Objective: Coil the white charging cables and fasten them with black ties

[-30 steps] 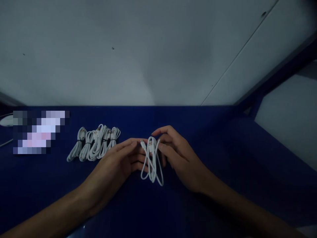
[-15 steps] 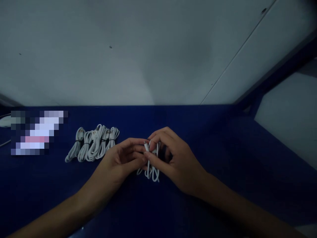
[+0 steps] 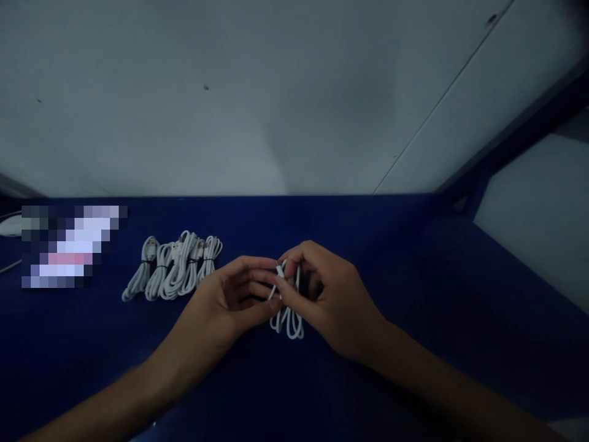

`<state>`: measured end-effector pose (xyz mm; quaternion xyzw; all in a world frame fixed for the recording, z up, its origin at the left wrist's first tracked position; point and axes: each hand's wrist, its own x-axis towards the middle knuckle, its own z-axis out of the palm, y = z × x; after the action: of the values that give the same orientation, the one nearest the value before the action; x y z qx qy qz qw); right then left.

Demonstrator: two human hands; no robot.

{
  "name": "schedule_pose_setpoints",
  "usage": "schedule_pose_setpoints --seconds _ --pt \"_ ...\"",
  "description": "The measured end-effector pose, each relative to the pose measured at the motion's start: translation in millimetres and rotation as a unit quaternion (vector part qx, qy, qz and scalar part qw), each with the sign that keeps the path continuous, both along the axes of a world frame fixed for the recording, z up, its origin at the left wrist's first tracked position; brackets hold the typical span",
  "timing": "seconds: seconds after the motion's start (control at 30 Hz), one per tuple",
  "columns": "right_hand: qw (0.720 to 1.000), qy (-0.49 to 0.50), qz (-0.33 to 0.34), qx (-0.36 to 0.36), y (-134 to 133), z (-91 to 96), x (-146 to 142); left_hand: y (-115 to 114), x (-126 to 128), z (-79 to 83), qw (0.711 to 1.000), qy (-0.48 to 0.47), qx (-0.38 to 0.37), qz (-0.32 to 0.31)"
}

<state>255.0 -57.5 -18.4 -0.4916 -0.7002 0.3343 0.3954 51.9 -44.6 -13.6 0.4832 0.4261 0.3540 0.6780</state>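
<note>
The left hand and right hand are pinching one smooth, looped white cable; five coiled white bundles are lying on the glossy blue tabletop.

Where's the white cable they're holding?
In the head view, the looped white cable is below centre, held between the left hand and the right hand.

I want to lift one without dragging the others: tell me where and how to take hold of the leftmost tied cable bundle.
I'd pinch the leftmost bundle at its dark tie, coming from the left. The tie gathers the strands into a narrow waist, while the ends spread into loops. The next bundle crowds its right, and its lower loop slants out leftward.
</note>
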Motion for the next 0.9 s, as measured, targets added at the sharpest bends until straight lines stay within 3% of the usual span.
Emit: schedule_pose_setpoints --seconds 0.17,0.33,0.7,0.8,0.9 --pt "0.979 0.151 0.026 -0.136 -1 2.4 0 0 -1 -1.8 0.999 -0.032 -0.003 0.002" --pt "0.954 0.250 0.012 -0.165 4 0.3 2 0 -1 1.3 0.999 -0.027 -0.010 0.037" --pt "0.909 0.252 0.001 -0.332 11 5.6 7 2 -3 5.2 0.997 -0.013 -0.039 0.066" --pt "0.906 0.254 -0.008 -0.337 11 6.2 8 1 -3 7.0 0.996 -0.011 -0.052 0.067" --pt "0.926 0.243 0.005 -0.289 10 8.0 7 0 -2 9.6 0.995 -0.021 -0.070 0.069"
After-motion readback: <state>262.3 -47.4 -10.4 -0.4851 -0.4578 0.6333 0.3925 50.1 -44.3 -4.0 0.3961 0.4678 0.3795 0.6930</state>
